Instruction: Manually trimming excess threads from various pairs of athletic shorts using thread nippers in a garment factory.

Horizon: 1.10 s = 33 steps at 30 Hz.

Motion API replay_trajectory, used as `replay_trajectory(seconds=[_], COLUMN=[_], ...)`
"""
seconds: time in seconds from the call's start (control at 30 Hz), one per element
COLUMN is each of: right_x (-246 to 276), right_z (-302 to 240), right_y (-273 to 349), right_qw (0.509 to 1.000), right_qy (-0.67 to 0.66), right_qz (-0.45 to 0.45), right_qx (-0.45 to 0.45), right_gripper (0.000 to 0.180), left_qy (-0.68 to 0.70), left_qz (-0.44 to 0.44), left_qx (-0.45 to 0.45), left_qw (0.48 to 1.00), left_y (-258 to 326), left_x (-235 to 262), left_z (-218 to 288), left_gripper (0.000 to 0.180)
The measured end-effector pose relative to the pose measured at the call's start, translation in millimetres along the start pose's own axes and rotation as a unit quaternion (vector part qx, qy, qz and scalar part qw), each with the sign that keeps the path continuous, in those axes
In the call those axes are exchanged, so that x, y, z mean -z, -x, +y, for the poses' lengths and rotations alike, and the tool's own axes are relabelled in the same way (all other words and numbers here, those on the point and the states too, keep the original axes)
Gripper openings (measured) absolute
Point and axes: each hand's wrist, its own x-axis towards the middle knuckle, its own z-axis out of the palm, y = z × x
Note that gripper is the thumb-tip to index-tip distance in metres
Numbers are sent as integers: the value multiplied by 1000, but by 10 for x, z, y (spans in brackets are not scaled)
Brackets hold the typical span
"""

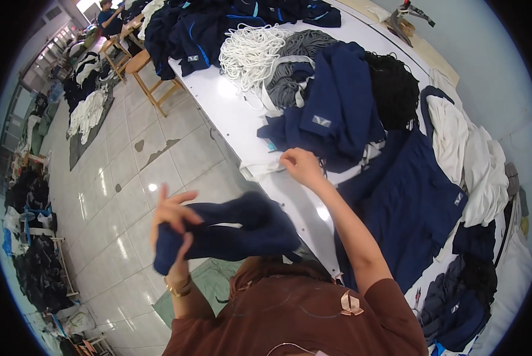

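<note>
My left hand (174, 222), blurred by motion, is out over the floor at the left. Its thumb and some fingers hold one end of a navy blue piece of cloth (236, 240), while other fingers stick up. The cloth stretches across in front of my body, with a narrow gap in its middle. At the table edge my right hand (303, 166) is closed, its fingertips pinching the end of a white fabric strip (260, 170). Just beyond that hand lies a heap of folded navy garments (343, 101).
The white table (212, 104) bears bundles of white cord (251, 53), grey cord (290, 83) and black cord (393, 89). White garments (468, 154) are piled at its right side. Wooden stools (150, 77) stand on the tiled floor, and another person (110, 21) is at the far left.
</note>
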Motion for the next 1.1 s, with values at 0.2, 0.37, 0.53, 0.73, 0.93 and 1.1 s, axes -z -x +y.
replay_trajectory(seconds=[0.2,0.37,0.53,0.73,0.93,1.1], right_x=[-745,-734,-321,284,526,977], right_z=[149,309,-26,-604,-1156,-1194], right_y=[-166,-191,-318,-167,514,1102], right_qw=[956,980,996,947,982,995], right_qy=[220,139,-72,-259,-164,-91], right_qz=[-163,-115,4,153,33,19], right_qx=[104,84,55,-110,87,-21], right_gripper=[21,14,15,11,5,15], left_qy=[110,165,262,357,574,621], left_qz=[159,149,42,-148,-165,-150], left_qx=[25,44,100,275,384,281], left_qw=[981,974,959,880,705,716], left_y=[0,-10,13,-90,-129,-711], left_x=[391,431,438,-145,-947,-932], left_z=[-176,-467,-666,-902,-843,-895], left_gripper=[25,19,22,28,35,31])
